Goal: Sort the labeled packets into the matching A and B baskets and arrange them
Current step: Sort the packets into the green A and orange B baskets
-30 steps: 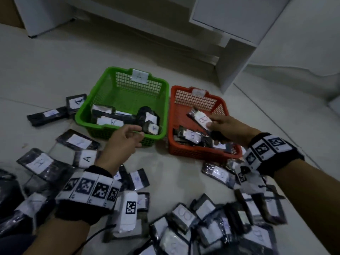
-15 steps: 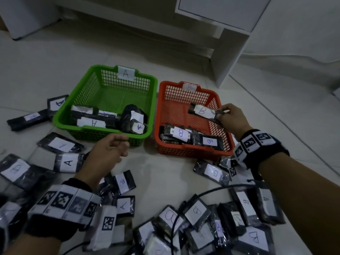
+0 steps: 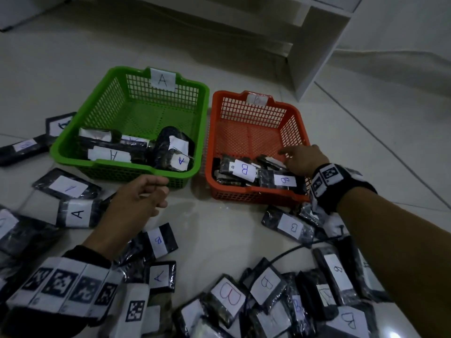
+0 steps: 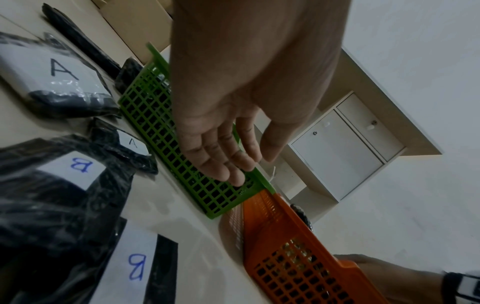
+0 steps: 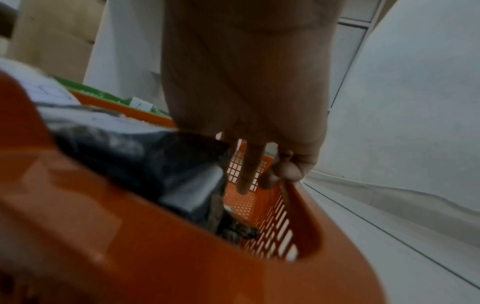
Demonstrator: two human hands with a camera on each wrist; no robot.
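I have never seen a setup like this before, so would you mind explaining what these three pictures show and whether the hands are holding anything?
No machine here: a person sorts packets by hand, wearing cameras. The wide picture comes from a head camera; the other two look along each wrist. On the floor stand a green basket labelled A and an orange basket labelled B, each partly filled, with loose packets around them. The left hand hovers open before the green basket, holding nothing. The right hand reaches into the orange basket over the B packets; its fingers look loose, gripping nothing visible.
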